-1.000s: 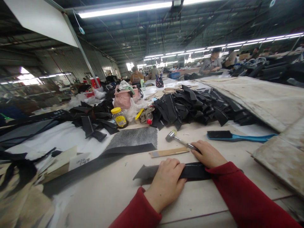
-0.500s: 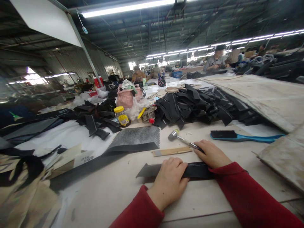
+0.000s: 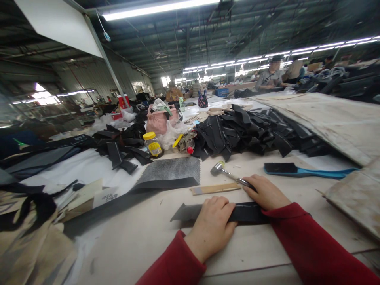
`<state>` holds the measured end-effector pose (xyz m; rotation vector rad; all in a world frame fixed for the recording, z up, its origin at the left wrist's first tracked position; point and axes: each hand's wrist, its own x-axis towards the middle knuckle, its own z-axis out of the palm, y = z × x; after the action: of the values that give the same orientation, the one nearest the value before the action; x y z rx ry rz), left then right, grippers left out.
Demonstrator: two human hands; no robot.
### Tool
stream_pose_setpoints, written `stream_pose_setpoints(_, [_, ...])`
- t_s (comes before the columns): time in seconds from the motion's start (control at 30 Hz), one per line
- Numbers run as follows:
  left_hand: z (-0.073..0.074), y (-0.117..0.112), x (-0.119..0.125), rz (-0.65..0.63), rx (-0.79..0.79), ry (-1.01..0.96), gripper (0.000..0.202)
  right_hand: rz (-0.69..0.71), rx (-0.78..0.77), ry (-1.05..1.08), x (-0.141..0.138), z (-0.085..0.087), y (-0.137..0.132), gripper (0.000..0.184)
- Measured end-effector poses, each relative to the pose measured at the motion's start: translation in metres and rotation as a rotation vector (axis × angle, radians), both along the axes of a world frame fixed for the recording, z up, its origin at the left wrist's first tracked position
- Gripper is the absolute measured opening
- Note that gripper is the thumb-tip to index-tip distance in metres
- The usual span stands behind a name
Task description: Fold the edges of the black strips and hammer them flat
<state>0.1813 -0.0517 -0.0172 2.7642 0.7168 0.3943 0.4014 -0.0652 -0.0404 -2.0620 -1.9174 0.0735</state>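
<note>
A folded black strip (image 3: pixel 248 213) of leather-like material lies flat on the pale work surface. My left hand (image 3: pixel 211 221) is closed over its middle, fingers over the far side and thumb along the near edge. My right hand (image 3: pixel 265 192) rests at the strip's right end, closed round the dark grip of a hammer (image 3: pixel 228 174). The hammer head points away to the left and lies on the table; some right fingers are hidden. Just beyond the strip sits a thin tan wooden strip (image 3: pixel 216 188).
A blue-handled brush (image 3: pixel 311 172) lies to the right, near pale boards (image 3: pixel 353 198). Ahead are a heap of black pieces (image 3: pixel 237 132), a yellow-lidded jar (image 3: pixel 152 145) and a pink bag (image 3: pixel 158 120). A grey textured sheet (image 3: pixel 170 170) lies left of the hammer. Co-workers sit farther off.
</note>
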Motion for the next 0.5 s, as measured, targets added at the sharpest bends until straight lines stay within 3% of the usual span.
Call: stream_pose_setpoints(0.5, [-0.0003,-0.0002,0.0003,0.001,0.003,0.008,0.023,-0.028,0.008,0.015,0.0027,-0.0015,-0.0011,0.030])
